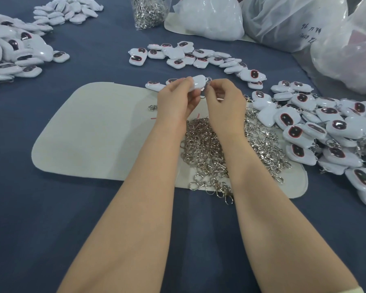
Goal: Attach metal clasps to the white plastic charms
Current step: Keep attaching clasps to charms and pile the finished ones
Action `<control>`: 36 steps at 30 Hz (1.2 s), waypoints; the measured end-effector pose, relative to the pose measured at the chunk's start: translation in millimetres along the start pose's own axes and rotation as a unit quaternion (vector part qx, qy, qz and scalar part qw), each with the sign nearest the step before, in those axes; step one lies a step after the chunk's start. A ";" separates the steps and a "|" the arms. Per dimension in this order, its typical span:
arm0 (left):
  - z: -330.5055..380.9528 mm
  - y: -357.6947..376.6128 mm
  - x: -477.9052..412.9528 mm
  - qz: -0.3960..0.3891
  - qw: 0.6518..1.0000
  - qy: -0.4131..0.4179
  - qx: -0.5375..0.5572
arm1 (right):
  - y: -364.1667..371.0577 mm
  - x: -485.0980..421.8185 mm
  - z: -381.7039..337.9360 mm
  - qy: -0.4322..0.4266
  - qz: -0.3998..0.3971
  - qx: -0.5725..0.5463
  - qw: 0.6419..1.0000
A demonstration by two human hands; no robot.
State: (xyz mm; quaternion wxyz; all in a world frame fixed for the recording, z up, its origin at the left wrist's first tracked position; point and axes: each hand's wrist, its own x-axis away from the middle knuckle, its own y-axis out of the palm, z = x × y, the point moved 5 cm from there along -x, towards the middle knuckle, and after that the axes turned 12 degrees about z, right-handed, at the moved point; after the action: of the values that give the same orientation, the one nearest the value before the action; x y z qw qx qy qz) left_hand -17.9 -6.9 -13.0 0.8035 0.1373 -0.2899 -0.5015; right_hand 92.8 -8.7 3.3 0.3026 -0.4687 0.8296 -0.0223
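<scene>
My left hand (pixel 178 98) grips a white plastic charm (pixel 198 82) above the far edge of the pale felt mat (pixel 89 132). My right hand (pixel 223 100) pinches a metal clasp (pixel 208 80) at the charm's right corner; most of the clasp is hidden by my fingers. A heap of loose silver clasps (pixel 209 149) lies on the mat under my forearms. A single clasp (pixel 152 107) lies apart, left of my left hand.
Charms with clasps pile up at the right (pixel 330 132). An arc of plain charms (pixel 190 57) lies beyond my hands, with further heaps at the far left (pixel 15 53). A bag of clasps (pixel 148 11) and large plastic bags (pixel 294 20) stand at the back.
</scene>
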 end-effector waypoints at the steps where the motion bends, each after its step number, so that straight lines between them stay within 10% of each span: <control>1: -1.5 -0.8 -0.4 0.001 1.000 -0.014 0.006 | 0.1 0.4 -0.2 -0.001 -0.002 0.002 1.000; 12: -5.0 1.8 -1.4 -0.014 0.999 -0.048 0.009 | -5.0 -1.2 -3.5 -0.003 0.074 -0.037 0.997; 23: 17.0 12.2 11.3 -0.058 0.899 0.339 -0.272 | 0.9 -0.6 1.0 -0.067 -0.011 0.123 0.990; 30: 10.1 -3.9 -6.5 0.035 0.966 0.178 -0.185 | 5.7 -2.0 3.0 0.069 -0.065 -0.044 0.995; 36: 6.9 2.9 0.6 0.024 0.941 0.201 -0.271 | 1.4 -5.6 1.3 0.071 -0.087 -0.007 0.994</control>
State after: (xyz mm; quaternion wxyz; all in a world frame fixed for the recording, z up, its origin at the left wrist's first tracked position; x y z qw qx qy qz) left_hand -19.7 -5.6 -5.9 0.8636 0.0052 0.0215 -0.5036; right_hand 94.5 -3.2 4.4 0.2366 -0.5386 0.8051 -0.0755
